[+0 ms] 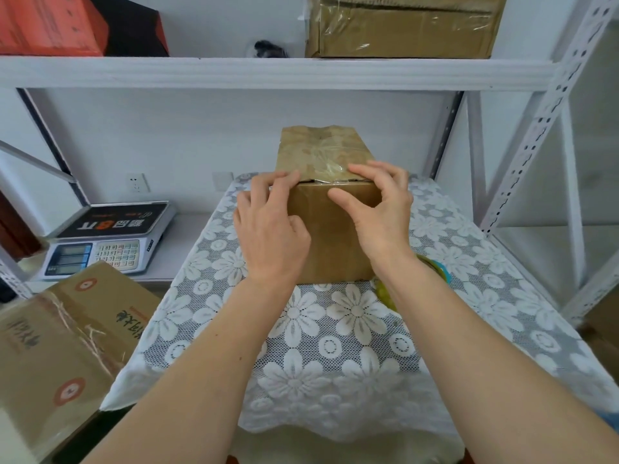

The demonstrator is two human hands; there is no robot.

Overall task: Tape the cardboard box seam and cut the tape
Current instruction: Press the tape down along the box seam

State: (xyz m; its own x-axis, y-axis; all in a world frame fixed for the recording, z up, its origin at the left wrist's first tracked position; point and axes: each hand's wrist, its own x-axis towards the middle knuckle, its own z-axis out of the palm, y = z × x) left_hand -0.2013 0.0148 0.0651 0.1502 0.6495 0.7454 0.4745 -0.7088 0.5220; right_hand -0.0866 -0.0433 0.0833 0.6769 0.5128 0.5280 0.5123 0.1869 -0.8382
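A lace-covered table [351,329] carries the cardboard box [330,236] near its far edge. A tape roll [435,267] peeks out beside the box, under the right forearm. The left hand [271,229] presses flat on the box's near-left corner; the right hand [382,209], fingers curled, presses clear tape [330,169] onto the top seam. Behind, a scale [110,239] sits on the shelf.

Table centre frame, under white lace flower cloth [335,346]. On it: cardboard box [330,236] at centre; tape roll [435,266] right of box, mostly hidden
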